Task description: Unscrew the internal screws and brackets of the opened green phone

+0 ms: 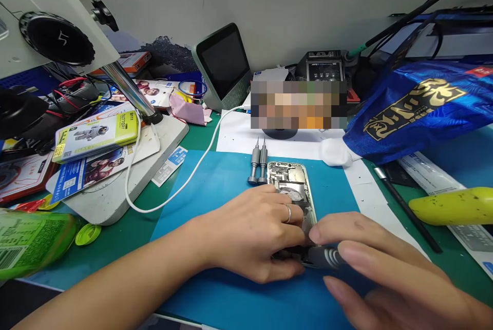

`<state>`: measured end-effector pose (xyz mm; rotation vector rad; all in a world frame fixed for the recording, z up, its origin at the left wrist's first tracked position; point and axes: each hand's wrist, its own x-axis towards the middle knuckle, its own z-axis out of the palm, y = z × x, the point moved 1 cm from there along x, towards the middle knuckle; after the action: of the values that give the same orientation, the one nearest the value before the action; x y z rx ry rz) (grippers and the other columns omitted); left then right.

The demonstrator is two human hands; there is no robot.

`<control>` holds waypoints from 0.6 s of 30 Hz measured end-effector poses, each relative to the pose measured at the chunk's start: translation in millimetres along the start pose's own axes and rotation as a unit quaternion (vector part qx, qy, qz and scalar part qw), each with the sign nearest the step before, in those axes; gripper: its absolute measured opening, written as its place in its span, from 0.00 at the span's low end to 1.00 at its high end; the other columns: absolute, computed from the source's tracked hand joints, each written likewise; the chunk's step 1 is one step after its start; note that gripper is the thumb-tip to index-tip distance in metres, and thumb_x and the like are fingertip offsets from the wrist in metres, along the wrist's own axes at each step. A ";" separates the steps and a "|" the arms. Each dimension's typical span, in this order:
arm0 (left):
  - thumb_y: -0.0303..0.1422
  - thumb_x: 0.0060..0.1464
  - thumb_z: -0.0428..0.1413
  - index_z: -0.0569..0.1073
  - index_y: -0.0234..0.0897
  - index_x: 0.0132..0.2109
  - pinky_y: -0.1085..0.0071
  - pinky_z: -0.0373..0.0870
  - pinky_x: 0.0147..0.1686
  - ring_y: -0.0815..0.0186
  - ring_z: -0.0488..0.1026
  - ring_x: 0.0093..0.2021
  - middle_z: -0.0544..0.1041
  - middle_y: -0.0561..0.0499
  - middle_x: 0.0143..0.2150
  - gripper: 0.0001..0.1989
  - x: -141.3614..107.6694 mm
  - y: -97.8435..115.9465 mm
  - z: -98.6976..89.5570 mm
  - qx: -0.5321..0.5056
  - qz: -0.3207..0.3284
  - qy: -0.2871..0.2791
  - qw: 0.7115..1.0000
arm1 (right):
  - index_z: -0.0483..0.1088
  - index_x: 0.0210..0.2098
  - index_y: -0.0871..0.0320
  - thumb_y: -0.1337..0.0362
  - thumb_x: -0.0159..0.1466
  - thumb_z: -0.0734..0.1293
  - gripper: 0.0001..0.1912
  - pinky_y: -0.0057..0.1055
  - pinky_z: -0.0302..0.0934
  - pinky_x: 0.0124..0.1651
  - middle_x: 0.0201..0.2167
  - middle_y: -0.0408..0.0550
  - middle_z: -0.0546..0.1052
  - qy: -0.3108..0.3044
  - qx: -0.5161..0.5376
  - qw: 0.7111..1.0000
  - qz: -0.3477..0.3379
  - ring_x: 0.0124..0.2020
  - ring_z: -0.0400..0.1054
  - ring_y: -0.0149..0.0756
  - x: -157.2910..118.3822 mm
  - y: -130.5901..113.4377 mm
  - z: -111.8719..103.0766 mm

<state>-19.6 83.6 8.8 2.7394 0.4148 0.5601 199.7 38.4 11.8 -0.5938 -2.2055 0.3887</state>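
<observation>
An opened phone [292,172] with its inner parts bare lies on the blue mat [246,299]. My left hand [258,232] rests over its left side and lower half, fingers curled onto it, a ring on one finger. At the phone's lower right, my right hand [389,268] holds a dark tool with pale rings [327,257] between thumb and fingers; the hand is slightly blurred. The tool's tip is hidden near my left fingers. Two grey screwdrivers [254,160] stand side by side just beyond the phone's upper left.
A microscope stand [131,89] and boxes [96,135] are at left, with a white cable [200,166] curving over the mat. Behind stands a smart display [223,63]. A blue bag [419,109] and yellow bottle [454,207] are at right.
</observation>
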 end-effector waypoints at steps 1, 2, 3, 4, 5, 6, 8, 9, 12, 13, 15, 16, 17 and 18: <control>0.37 0.63 0.60 0.77 0.35 0.36 0.61 0.59 0.35 0.64 0.71 0.35 0.74 0.52 0.33 0.10 0.0 -0.1 0.2 0.000 -0.001 -0.002 1.000 | 0.65 0.61 0.55 0.82 0.60 0.67 0.32 0.27 0.78 0.50 0.46 0.48 0.80 0.002 -0.001 1.000 -0.006 0.45 0.79 0.34 0.5 -0.3 0.0; 0.37 0.63 0.60 0.77 0.36 0.36 0.61 0.59 0.35 0.64 0.71 0.35 0.74 0.52 0.33 0.09 0.0 -0.3 0.3 0.000 -0.002 -0.005 1.000 | 0.65 0.61 0.55 0.82 0.60 0.67 0.33 0.27 0.78 0.51 0.46 0.48 0.80 0.004 -0.005 1.000 -0.006 0.45 0.79 0.33 1.0 -0.6 0.0; 0.37 0.63 0.60 0.77 0.36 0.36 0.61 0.59 0.35 0.64 0.71 0.36 0.74 0.52 0.33 0.09 0.0 -0.4 0.4 0.001 -0.004 -0.009 1.000 | 0.65 0.61 0.55 0.82 0.60 0.66 0.33 0.27 0.78 0.51 0.45 0.47 0.80 0.009 -0.010 1.000 -0.003 0.44 0.79 0.34 1.3 -0.9 0.0; 0.37 0.63 0.60 0.77 0.36 0.37 0.61 0.59 0.35 0.64 0.71 0.36 0.74 0.51 0.33 0.09 0.0 -0.6 0.5 0.002 -0.005 -0.013 1.000 | 0.65 0.62 0.54 0.83 0.60 0.66 0.33 0.28 0.78 0.50 0.46 0.48 0.81 0.011 -0.013 1.000 0.005 0.45 0.79 0.34 1.6 -1.0 0.0; 0.37 0.63 0.60 0.77 0.36 0.37 0.61 0.59 0.36 0.63 0.72 0.37 0.74 0.51 0.34 0.09 0.0 -0.7 0.5 0.002 -0.006 -0.017 1.000 | 0.65 0.62 0.54 0.82 0.60 0.65 0.33 0.29 0.79 0.50 0.46 0.48 0.81 0.013 -0.014 1.000 0.010 0.45 0.79 0.35 1.9 -1.1 0.1; 0.38 0.63 0.61 0.77 0.36 0.37 0.61 0.59 0.36 0.63 0.72 0.37 0.74 0.51 0.34 0.09 -0.1 -0.7 0.5 0.001 -0.007 -0.019 1.000 | 0.65 0.62 0.54 0.82 0.60 0.66 0.33 0.30 0.79 0.50 0.46 0.48 0.81 0.011 -0.014 1.000 0.014 0.45 0.79 0.36 2.2 -1.0 0.2; 0.37 0.62 0.61 0.77 0.36 0.37 0.61 0.58 0.36 0.63 0.72 0.36 0.74 0.51 0.34 0.09 -0.3 -0.8 0.3 -0.002 -0.006 -0.015 1.000 | 0.65 0.61 0.54 0.81 0.60 0.67 0.32 0.28 0.79 0.49 0.45 0.48 0.81 0.009 -0.003 1.000 0.003 0.44 0.79 0.35 2.7 -0.8 0.2; 0.37 0.62 0.61 0.77 0.36 0.37 0.61 0.58 0.36 0.63 0.72 0.36 0.74 0.51 0.34 0.09 -0.4 -0.9 0.2 -0.003 -0.007 -0.012 1.000 | 0.65 0.61 0.54 0.81 0.60 0.67 0.32 0.27 0.78 0.49 0.44 0.47 0.81 0.006 -0.001 1.000 -0.004 0.43 0.79 0.34 2.8 -0.5 0.1; 0.36 0.62 0.61 0.77 0.36 0.36 0.61 0.59 0.35 0.64 0.71 0.35 0.74 0.52 0.33 0.08 -0.6 -0.9 -0.2 -0.005 -0.004 -0.001 1.000 | 0.64 0.61 0.55 0.82 0.60 0.66 0.32 0.26 0.78 0.51 0.44 0.47 0.81 0.004 -0.017 1.000 0.001 0.44 0.79 0.33 2.0 0.5 -0.6; 0.36 0.62 0.61 0.77 0.36 0.36 0.61 0.59 0.35 0.64 0.71 0.35 0.74 0.52 0.33 0.08 -0.6 -1.0 -0.2 -0.005 -0.002 0.000 1.000 | 0.64 0.61 0.55 0.82 0.60 0.65 0.32 0.27 0.78 0.51 0.45 0.48 0.81 0.005 -0.025 1.000 0.005 0.45 0.79 0.34 1.6 0.8 -0.9; 0.36 0.62 0.60 0.77 0.37 0.37 0.61 0.59 0.35 0.64 0.71 0.36 0.75 0.51 0.33 0.08 -0.6 -1.0 -0.1 -0.004 -0.003 -0.002 1.000 | 0.64 0.61 0.56 0.81 0.61 0.66 0.31 0.28 0.78 0.52 0.46 0.49 0.81 0.000 -0.026 1.000 0.005 0.46 0.79 0.35 1.2 0.8 -1.1; 0.36 0.62 0.60 0.77 0.37 0.37 0.61 0.59 0.35 0.64 0.71 0.36 0.75 0.51 0.33 0.08 -0.7 -1.1 0.0 -0.004 -0.004 -0.005 1.000 | 0.64 0.61 0.56 0.81 0.61 0.67 0.31 0.28 0.78 0.51 0.45 0.49 0.81 -0.002 -0.022 1.000 0.003 0.46 0.79 0.34 1.4 0.6 -1.2; 0.36 0.62 0.60 0.77 0.37 0.37 0.61 0.59 0.36 0.64 0.72 0.36 0.75 0.51 0.34 0.08 -0.7 -1.1 0.3 -0.003 -0.007 -0.008 1.000 | 0.63 0.61 0.57 0.81 0.61 0.67 0.31 0.27 0.78 0.50 0.45 0.49 0.81 -0.005 -0.017 1.000 0.000 0.45 0.79 0.33 1.9 0.4 -1.2; 0.36 0.62 0.60 0.77 0.37 0.37 0.62 0.59 0.35 0.64 0.72 0.36 0.75 0.51 0.34 0.08 -0.8 -1.1 0.5 -0.003 -0.009 -0.010 1.000 | 0.63 0.61 0.57 0.82 0.61 0.67 0.31 0.26 0.78 0.50 0.45 0.49 0.81 -0.007 -0.016 1.000 -0.003 0.44 0.79 0.33 2.6 0.2 -1.2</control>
<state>-20.3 84.2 7.8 2.7303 0.4308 0.5272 199.2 40.1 14.1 -0.6041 -2.2297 0.3557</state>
